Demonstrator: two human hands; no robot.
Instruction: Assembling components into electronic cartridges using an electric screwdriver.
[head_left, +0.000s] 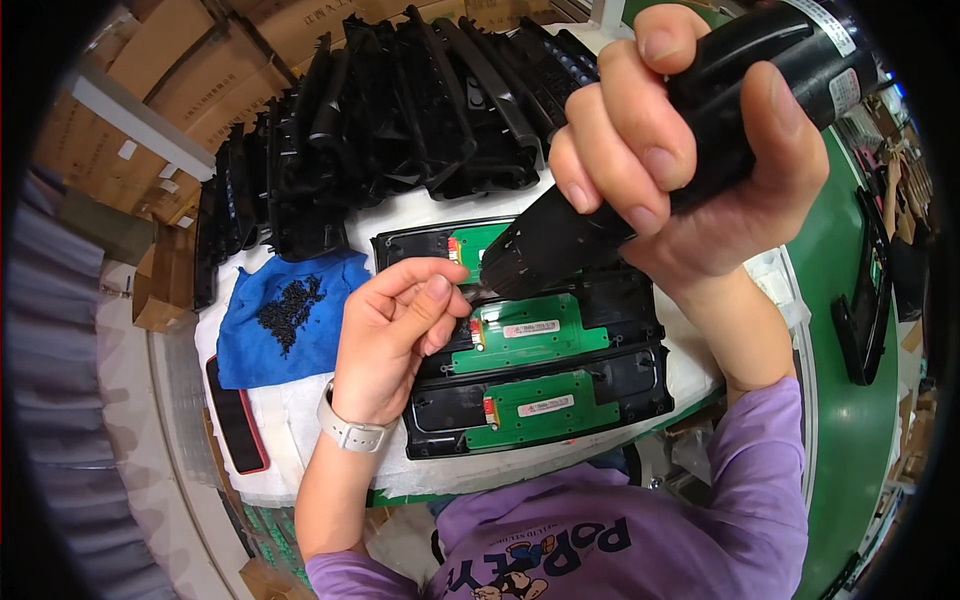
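Observation:
My right hand (pixel 690 180) is wrapped round a thick black powered screwdriver (pixel 550 245), held at a slant with its narrow end down to the left. The fingers of my left hand (pixel 395 325) are pinched together right by the tool's tip; what they hold there is too small to make out. Under both hands lie several black plastic panels (pixel 637 395) in a row, each bearing a green circuit board (pixel 560 347) with a pale label and a red-and-white connector. The tool and my fingers partly hide the farthest board (pixel 483 240).
A pile of small black screws (pixel 290 312) lies on a blue cloth (pixel 245 350) to the left, near a red-edged phone (pixel 237 425). Black plastic housings (pixel 400 110) stand stacked behind. Cardboard boxes (pixel 215 85) rise at far left; another black housing (pixel 865 310) rests on the green surface (pixel 835 460) at right.

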